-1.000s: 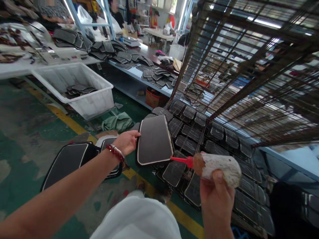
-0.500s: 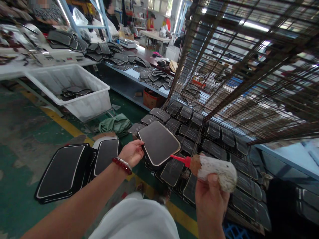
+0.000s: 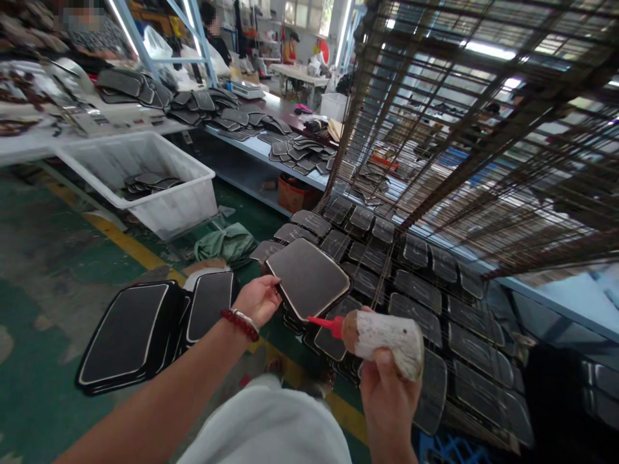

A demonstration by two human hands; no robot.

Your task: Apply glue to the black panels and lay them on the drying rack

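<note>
Panel (image 3: 309,277) in left hand (image 3: 258,301), bottle (image 3: 384,341) in right hand (image 3: 391,394)

Room, L to R: white table (image 3: 24,153) at far left, white bin (image 3: 176,209) by it with dark pieces (image 3: 152,182) inside. Worn green floor (image 3: 29,258), yellow stripe (image 3: 123,240) running diagonally. 2 stacks of dark panels (image 3: 123,338) sit low at left, green cloth (image 3: 225,245) beyond them. Blue bench (image 3: 264,148) behind, loose piles (image 3: 304,153) of dark pieces on top, a person (image 3: 291,51) further back. Right side: big wire rack (image 3: 435,135), rows of panels (image 3: 418,290) laid out below its raised grids.

Grip, left: thumb and fingers pinched on the panel's left edge. Grip, right: fingers wrapped round the bottle, thumb on the near side, bottle roughly level, red nozzle (image 3: 333,325) pointing left.

Panel: dark face up, pale line round its rim, just right of the left hand, over the near-left end of the rows. Nozzle tip is at the panel's near corner; touching or just short, can't tell. Bottle body sits right of the panel, apart from it.
</note>
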